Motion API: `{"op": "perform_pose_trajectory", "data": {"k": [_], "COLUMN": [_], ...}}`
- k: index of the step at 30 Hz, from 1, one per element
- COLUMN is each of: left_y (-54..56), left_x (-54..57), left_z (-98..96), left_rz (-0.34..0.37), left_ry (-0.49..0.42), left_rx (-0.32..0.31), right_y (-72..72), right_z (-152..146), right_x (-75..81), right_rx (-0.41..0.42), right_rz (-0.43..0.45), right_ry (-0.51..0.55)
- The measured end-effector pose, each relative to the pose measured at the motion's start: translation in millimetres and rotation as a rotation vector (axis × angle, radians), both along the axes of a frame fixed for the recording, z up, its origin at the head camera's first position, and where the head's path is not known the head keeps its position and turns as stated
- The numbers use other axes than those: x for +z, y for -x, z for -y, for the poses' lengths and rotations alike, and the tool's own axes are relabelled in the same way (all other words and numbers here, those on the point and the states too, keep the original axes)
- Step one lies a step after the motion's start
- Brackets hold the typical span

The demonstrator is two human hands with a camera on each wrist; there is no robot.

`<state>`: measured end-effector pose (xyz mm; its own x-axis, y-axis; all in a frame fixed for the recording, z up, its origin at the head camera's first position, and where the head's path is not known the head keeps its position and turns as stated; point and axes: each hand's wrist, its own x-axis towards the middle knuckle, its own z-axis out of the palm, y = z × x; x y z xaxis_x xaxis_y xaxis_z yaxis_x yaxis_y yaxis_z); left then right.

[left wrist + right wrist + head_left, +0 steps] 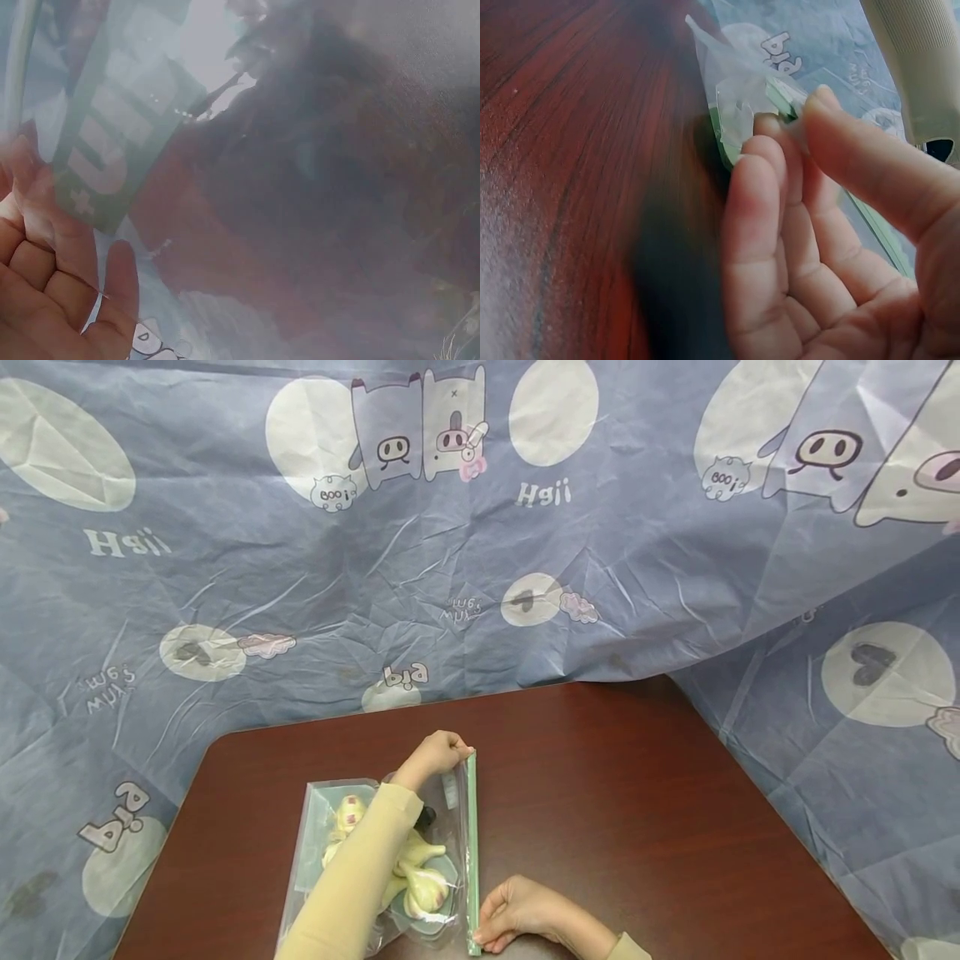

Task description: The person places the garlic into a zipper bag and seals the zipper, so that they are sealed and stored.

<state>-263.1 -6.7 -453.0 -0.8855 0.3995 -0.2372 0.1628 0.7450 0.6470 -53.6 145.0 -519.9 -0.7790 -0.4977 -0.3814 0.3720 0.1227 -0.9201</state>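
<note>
A clear zip-lock bag (318,793) lies on the table with several pale garlic bulbs (426,889) inside, partly hidden under the left forearm. Along its right side runs a green zip strip (472,843). My left hand (441,752) pinches the strip's far end. At the near end, my right hand (525,910) pinches the strip's corner between thumb and fingers. In the right wrist view, the thumb presses a green-edged bit of the bag (739,112) against the forefinger. The left wrist view looks through hazy plastic, with a green printed label (112,135) beside the fingers.
The dark red-brown wooden table (637,827) extends right of the bag. A blue cloth (420,585) with cartoon prints hangs behind the table's far edge and along its sides. A small black object (426,817) shows beside the left wrist.
</note>
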Motion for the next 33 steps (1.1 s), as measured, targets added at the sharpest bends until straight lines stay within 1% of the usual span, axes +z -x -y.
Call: {"op": "perform_pose_trajectory", "data": {"k": [2,4,7,11,14,18,22,28,33], "left_y": [0.1,-0.4,-1.2,-2.1,-2.8,-3.6,-5.1,-6.3,-5.4], "left_x": [-0.9,-1.3,-1.8,-1.9,-2.1,-1.9,-1.8,-0.3,-1.7], "left_z": [-0.4,-0.4,-0.5,-1.1,-1.9,-3.9,-4.9,-5.4,-5.5], "left_rz": [-0.010,-0.002,0.004,0.020,0.022,0.027,0.038,0.044,0.032], "left_ry": [-0.009,-0.022,-0.036,-0.035,-0.038,-0.046,-0.051,-0.059,-0.066], "left_rx": [-0.005,-0.005,-0.003,0.005,0.010,0.011,0.011,0.005,0.009], "right_y": [1.0,3.4,11.4,28.4,40.1,50.3,54.0,54.7,56.0], "right_z": [-1.7,-3.7,-6.8,-10.6,-11.8,-9.8,-3.8,4.5,6.0], "right_x": [1.4,3.4,7.2,12.0,14.3,15.3,15.5,14.5,14.1], "right_rx": [0.020,0.035,0.008,-0.123,-0.229,-0.337,-0.397,-0.443,-0.479], "right_rz": [-0.017,-0.034,-0.039,-0.041,-0.065,-0.097,-0.106,-0.110,-0.118], "right_ry": [-0.013,-0.024,-0.033,-0.047,-0.056,-0.060,-0.070,-0.109,-0.120]}}
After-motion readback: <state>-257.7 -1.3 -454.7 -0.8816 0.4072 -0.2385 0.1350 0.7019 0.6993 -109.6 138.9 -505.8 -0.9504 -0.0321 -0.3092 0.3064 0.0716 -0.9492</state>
